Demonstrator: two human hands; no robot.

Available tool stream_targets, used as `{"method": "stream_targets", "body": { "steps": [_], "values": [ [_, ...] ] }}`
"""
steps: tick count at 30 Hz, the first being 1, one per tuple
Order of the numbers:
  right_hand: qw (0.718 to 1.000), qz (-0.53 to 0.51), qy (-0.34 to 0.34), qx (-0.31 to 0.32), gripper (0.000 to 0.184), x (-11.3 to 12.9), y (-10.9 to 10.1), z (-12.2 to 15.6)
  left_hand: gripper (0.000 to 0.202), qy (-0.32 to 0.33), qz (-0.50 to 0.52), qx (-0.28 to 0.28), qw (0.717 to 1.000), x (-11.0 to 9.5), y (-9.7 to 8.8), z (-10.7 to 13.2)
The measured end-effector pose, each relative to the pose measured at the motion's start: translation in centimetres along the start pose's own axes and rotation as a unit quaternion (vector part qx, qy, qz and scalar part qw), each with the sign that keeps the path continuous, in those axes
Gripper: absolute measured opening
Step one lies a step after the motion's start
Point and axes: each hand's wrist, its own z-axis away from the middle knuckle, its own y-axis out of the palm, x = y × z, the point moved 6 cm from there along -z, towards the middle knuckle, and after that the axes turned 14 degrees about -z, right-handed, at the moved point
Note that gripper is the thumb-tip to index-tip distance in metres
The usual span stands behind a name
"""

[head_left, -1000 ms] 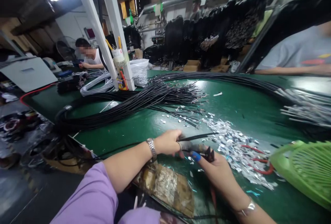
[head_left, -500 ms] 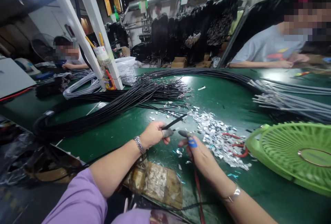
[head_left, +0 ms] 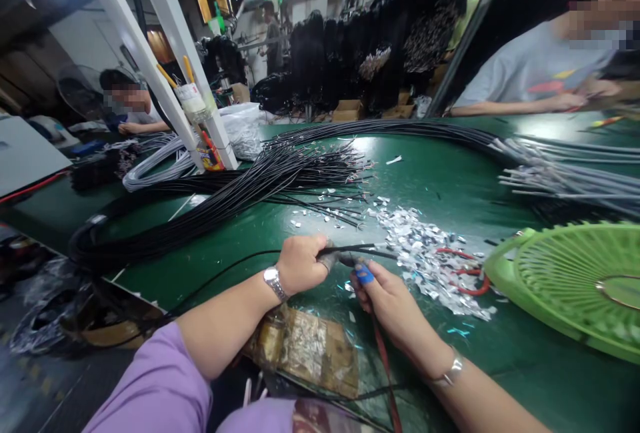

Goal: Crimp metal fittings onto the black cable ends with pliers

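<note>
My left hand (head_left: 303,263) is closed around a black cable (head_left: 240,261), which trails off to the left and juts past the fingers to the right. Close beside it, my right hand (head_left: 387,296) has its fingertips pinched on the same cable, or a strand of it; the exact grip is hidden. Dark coverings sit on some fingertips, and blue tape (head_left: 365,274) wraps a digit of the right hand. Below that hand hangs a dark red strap (head_left: 383,353). Just beyond the hands lies a pile of silvery scraps (head_left: 415,246).
A thick bundle of black cables (head_left: 200,219) curves across the green table (head_left: 240,293). Grey cables (head_left: 565,179) lie at right, behind a green fan (head_left: 575,279) and red-handled tool (head_left: 473,279). A taped cardboard piece (head_left: 315,353) is nearest me. Co-workers sit at the far side.
My hands have come together, and the right fingers have closed at the cable beside the left hand. More cable now shows on both sides of the left hand. The view has shifted slightly.
</note>
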Motion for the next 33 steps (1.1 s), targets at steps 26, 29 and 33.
{"method": "stream_targets", "body": {
  "steps": [26,29,33],
  "values": [
    [0.994,-0.102,0.027,-0.016,0.032,-1.2,0.0,0.0,0.012,0.237,-0.207,-0.251,0.916,-3.3,-2.0,2.2],
    [0.995,-0.090,0.028,-0.023,0.033,-1.3,-0.3,-0.1,0.012,0.237,-0.203,-0.243,0.918,-3.3,-1.8,2.2],
    [0.997,-0.075,0.013,-0.032,0.041,-1.0,-0.6,-0.1,0.014,0.195,-0.160,-0.163,0.954,-2.5,-0.8,1.5]
  ]
}}
